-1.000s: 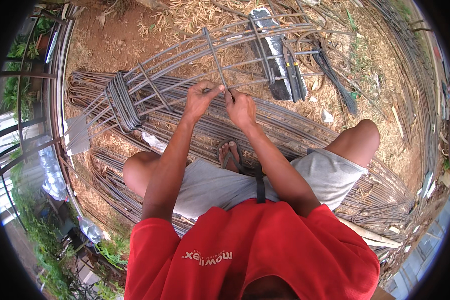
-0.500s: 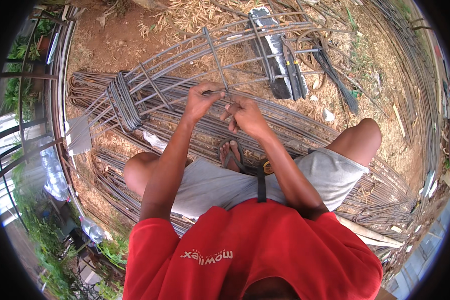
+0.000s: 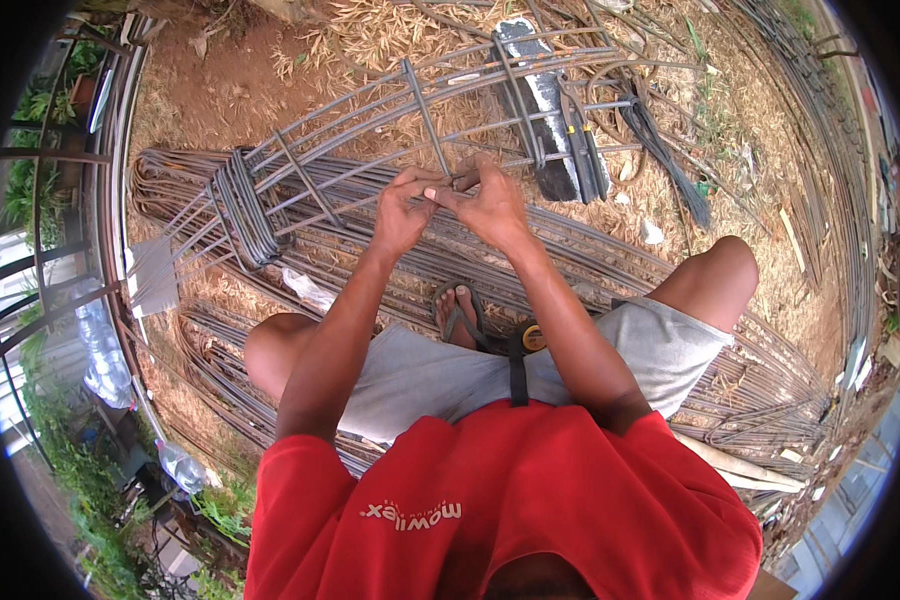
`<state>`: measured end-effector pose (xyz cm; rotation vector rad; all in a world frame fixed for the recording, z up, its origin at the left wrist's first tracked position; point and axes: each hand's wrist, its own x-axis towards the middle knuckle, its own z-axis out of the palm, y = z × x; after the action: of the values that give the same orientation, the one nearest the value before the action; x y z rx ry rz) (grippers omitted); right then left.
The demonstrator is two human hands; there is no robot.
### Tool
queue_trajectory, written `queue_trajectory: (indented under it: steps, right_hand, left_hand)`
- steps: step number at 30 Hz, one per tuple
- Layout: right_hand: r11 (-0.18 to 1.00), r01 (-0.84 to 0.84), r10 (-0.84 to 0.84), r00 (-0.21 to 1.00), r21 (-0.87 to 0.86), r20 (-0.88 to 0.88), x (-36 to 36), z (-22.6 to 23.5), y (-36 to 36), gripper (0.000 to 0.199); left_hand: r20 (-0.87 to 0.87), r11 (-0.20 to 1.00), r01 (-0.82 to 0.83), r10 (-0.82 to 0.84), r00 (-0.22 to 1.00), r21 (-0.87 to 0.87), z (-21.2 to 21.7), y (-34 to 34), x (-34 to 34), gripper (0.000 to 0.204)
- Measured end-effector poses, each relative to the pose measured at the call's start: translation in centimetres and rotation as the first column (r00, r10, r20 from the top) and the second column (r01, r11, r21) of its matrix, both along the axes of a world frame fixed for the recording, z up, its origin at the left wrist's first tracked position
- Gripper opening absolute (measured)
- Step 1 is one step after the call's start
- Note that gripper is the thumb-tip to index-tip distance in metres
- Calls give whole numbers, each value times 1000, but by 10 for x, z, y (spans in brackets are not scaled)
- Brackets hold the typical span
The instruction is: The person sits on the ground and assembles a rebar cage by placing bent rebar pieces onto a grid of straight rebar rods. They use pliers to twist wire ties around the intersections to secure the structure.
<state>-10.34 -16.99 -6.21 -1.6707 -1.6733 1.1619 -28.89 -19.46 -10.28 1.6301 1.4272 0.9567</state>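
A rebar cage (image 3: 370,118) of long steel bars with square stirrups lies across the ground ahead of me. At the near lower corner of one stirrup (image 3: 425,115), my left hand (image 3: 402,212) and my right hand (image 3: 492,208) meet with fingertips pinched together. Both hands are closed at the bar there. Whatever sits between the fingers is too small to make out. Several loose stirrups (image 3: 247,210) are bunched around the cage's left end. Right of my hands, pliers with dark handles (image 3: 577,125) rest on a black-and-white block (image 3: 532,75) under the cage.
A bundle of dark tie wire (image 3: 665,160) lies at the cage's right end. Stacked rebar (image 3: 590,235) runs beneath my hands and around my sandalled foot (image 3: 458,312). Plastic bottles (image 3: 105,350) and a metal fence (image 3: 45,250) stand on the left. More long bars (image 3: 830,150) line the right side.
My right hand has moved up and its fingers have closed in against my left fingertips at the stirrup corner. My left hand has shifted slightly, staying at the bar.
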Motion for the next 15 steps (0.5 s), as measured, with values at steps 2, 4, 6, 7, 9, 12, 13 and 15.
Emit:
queue_trajectory:
  steps: [2, 4, 6, 7, 9, 12, 13, 15]
  right_hand:
    - [997, -80, 79, 990, -4, -120, -1, -18, 6, 28]
    - [998, -39, 29, 982, -51, -188, 4, -30, 11, 29]
    - [997, -44, 34, 987, -57, -157, 12, -36, 10, 26]
    - [998, -61, 58, 993, -27, -100, 16, -38, 7, 24]
    - [997, -69, 69, 997, 43, -15, 16, -38, -1, 21]
    - [991, -74, 64, 994, 115, 89, 5, -37, -11, 17]
    - [990, -92, 76, 987, 106, 142, 1, -36, -13, 17]
    - [976, -90, 54, 982, 196, 182, -5, -36, -12, 15]
  left_hand:
    - [-18, 1000, 0, 0, 1000, 5, 0, 0, -1, 22]
    - [-33, 1000, -8, 8, 999, 0, 0, 0, -1, 21]
    - [6, 1000, 9, -9, 1000, -26, 1, 3, -2, 19]
    - [27, 999, 10, -9, 1000, -37, 2, 5, -3, 19]
    - [43, 997, 3, 1, 999, -76, 5, 10, -3, 16]
    - [42, 984, -28, 36, 998, -173, 10, 15, -3, 16]
    - [42, 978, -30, 40, 998, -206, 10, 17, -2, 17]
    - [49, 973, -42, 54, 997, -227, 7, 20, -1, 17]
